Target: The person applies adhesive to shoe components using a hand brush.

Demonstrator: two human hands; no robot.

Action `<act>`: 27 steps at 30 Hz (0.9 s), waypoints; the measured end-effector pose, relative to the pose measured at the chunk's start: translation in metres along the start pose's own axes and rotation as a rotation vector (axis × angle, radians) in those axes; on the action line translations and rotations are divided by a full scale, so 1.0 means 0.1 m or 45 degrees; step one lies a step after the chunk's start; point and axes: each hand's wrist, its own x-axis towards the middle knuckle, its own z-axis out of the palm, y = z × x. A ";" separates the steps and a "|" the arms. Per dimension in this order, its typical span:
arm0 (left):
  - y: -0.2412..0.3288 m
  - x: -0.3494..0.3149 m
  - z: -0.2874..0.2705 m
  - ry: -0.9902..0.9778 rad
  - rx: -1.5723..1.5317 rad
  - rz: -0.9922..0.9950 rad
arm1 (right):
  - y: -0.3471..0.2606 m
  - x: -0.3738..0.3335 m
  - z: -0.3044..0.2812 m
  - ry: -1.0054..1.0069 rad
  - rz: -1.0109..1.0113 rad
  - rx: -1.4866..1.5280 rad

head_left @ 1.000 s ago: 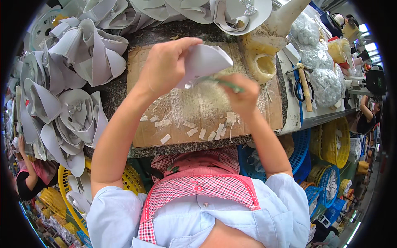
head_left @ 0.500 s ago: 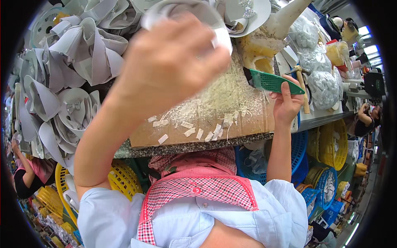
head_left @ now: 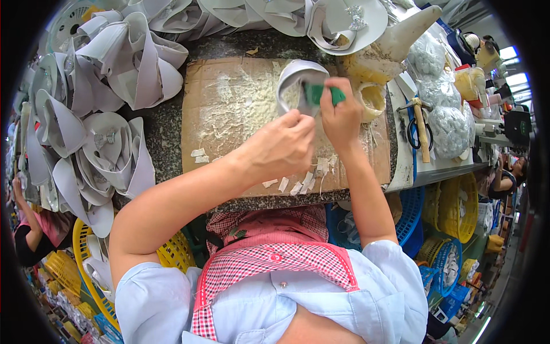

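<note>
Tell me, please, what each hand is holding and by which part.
Left hand: a curved white piece, by its near edge. Right hand: a green-handled tool, by its handle.

A wooden-handled hammer [head_left: 424, 132] lies on the counter [head_left: 403, 166], black scissor handles [head_left: 410, 137] touching or just beside it. Clear plastic bags [head_left: 448, 137] bulge to the hammer's right. Below it are a yellow basket [head_left: 474, 198] and, lower, a round blue basket [head_left: 440, 266]; far right of it, a co-worker [head_left: 503, 183] in black.
</note>
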 end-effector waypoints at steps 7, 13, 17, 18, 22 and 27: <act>-0.08 -0.32 0.03 -0.006 -0.206 -0.181 | 0.03 0.20 -0.07 0.027 0.351 0.326; -0.04 -0.72 0.29 0.271 -0.565 -0.458 | -0.16 0.04 -0.21 -0.227 0.575 0.971; 0.02 -0.75 0.29 0.396 -0.657 -0.677 | -0.21 0.06 0.03 -0.072 0.327 0.871; 0.02 -0.73 0.29 0.398 -0.686 -0.694 | -0.17 0.01 0.14 -0.085 0.145 0.743; 0.03 -0.73 0.36 0.389 -0.703 -0.698 | -0.06 0.09 0.41 -0.153 -0.404 0.427; 0.09 -0.83 0.41 0.447 -0.511 -0.603 | -0.12 0.16 0.18 -0.697 -0.736 0.447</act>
